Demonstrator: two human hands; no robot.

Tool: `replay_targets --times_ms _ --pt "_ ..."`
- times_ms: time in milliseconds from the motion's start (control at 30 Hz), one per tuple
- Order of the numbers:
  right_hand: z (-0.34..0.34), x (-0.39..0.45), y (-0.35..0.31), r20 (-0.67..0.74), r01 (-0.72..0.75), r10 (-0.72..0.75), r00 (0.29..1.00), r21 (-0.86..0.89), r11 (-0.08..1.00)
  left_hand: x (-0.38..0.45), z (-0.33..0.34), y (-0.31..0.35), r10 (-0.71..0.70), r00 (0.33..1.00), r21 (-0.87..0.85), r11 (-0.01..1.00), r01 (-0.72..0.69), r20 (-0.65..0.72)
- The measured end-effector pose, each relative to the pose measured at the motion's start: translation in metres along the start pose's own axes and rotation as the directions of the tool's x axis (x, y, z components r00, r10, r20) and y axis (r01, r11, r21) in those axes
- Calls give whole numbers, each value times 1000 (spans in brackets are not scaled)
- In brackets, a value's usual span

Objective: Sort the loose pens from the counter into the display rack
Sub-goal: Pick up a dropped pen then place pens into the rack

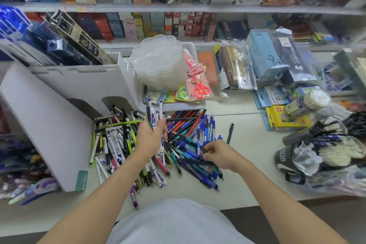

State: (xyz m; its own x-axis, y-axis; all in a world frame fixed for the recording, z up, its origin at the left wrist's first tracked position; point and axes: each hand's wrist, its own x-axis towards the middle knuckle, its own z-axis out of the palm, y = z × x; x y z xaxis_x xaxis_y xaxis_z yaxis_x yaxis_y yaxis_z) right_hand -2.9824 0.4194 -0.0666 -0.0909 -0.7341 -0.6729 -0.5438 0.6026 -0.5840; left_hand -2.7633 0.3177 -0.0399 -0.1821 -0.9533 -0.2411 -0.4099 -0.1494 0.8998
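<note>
White fabric of the person's shirt (178,224) fills the bottom edge, with two bare forearms reaching forward over it.

Counter (247,164): pale, flat, smooth surface, crowded on the right with packaged stationery.

Display rack (49,125): white, matte board, stepped construction with arched cut-outs at its base; it stands at the left of the counter, its upper tiers holding dark packaged goods.

Loose pens (188,144): a wide heap of slim plastic barrels lying on the counter just beside the rack's foot. White and yellow-green barrels lie to the left, blue, teal and red ones to the right.

Stack of lids (158,65): translucent plastic, scalloped edges, behind the heap.

Scissors (200,89): pink, carded, leaning against that stack.

Left hand (151,134): raised above the heap, fingers curled round a small bundle of white pens (152,113) held upright, blue tips uppermost.

Right hand (217,153): low on the heap's right side, thumb and fingertips pinching a dark pen (203,148).

Black pen (230,133): lies alone, apart from the heap, to its right.
</note>
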Motion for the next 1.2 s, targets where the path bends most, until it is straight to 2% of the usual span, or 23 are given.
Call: replay_targets --times_ms 100,167,233,333,400,500,567,700,767,933,1100,1200 --pt "-1 -4 -3 -24 -50 51 998 36 998 4 3 -9 -192 980 -192 965 180 -43" --pt "10 -8 -10 -46 -57 59 997 39 998 2 6 -16 -334 942 -405 858 316 28" --pt "33 -12 -13 -101 -34 35 994 13 999 -6 8 -21 -446 887 -505 742 442 121" --pt "67 -12 -9 -206 100 -144 968 -209 973 -20 11 -26 -522 810 -554 605 572 266" --pt "81 -13 -1 -134 133 -205 970 -413 901 -28 12 -32 -550 758 -540 544 643 349" --pt "86 -11 3 -58 102 -175 983 -619 779 -42 12 -37 -565 698 -446 537 716 441" --pt "87 -9 1 -74 101 -192 979 -639 762 -51 11 -38 -555 674 -412 534 738 487" --pt "87 -7 8 -189 121 -246 951 -507 854 -67 16 -40 -542 596 -401 443 802 592" --pt "89 -6 13 -241 100 -241 940 -481 871 -69 16 -44 -540 608 -443 416 794 582" --pt "94 3 11 -271 41 -221 937 -542 839 -60 16 -57 -583 691 -455 522 721 427" --pt "100 9 8 -286 18 -340 896 -741 671 -56 22 -55 -593 712 -481 532 697 377" --pt "97 11 3 -238 45 -387 891 -802 596 -53 22 -53 -587 719 -513 516 686 372"
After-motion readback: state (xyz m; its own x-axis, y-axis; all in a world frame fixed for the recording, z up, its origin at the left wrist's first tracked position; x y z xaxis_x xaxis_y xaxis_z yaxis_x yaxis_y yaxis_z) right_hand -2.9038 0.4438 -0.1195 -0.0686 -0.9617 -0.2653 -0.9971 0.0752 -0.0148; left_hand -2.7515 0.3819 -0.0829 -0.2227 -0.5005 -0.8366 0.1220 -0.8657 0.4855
